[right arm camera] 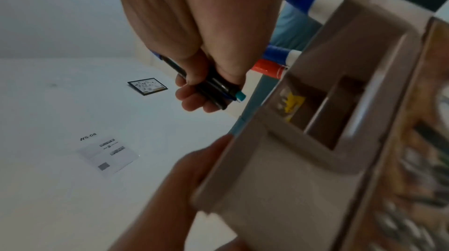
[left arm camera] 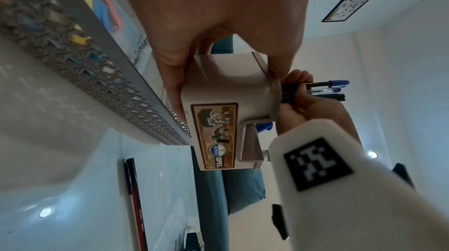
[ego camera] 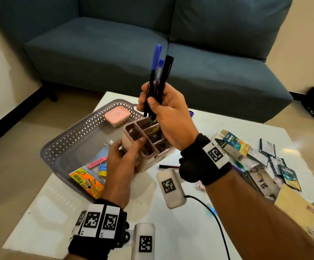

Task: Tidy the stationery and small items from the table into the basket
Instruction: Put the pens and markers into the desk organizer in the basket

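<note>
Beige plastic desk organiser [ego camera: 145,145], tilted, is gripped by the left hand [ego camera: 122,166] over the grey lattice basket's [ego camera: 73,139] 3 o'clock rim on the white table [ego camera: 189,222], head view; the right hand [ego camera: 167,117] clasps a bundle of dark pens [ego camera: 158,81] just above its compartments. A tip catching a divider could scatter them.

Left wrist: organiser's base nearly touches the basket wall at 9 o'clock; little room.

Right wrist: pen tips hang just outside the compartments at 3 o'clock.
</note>
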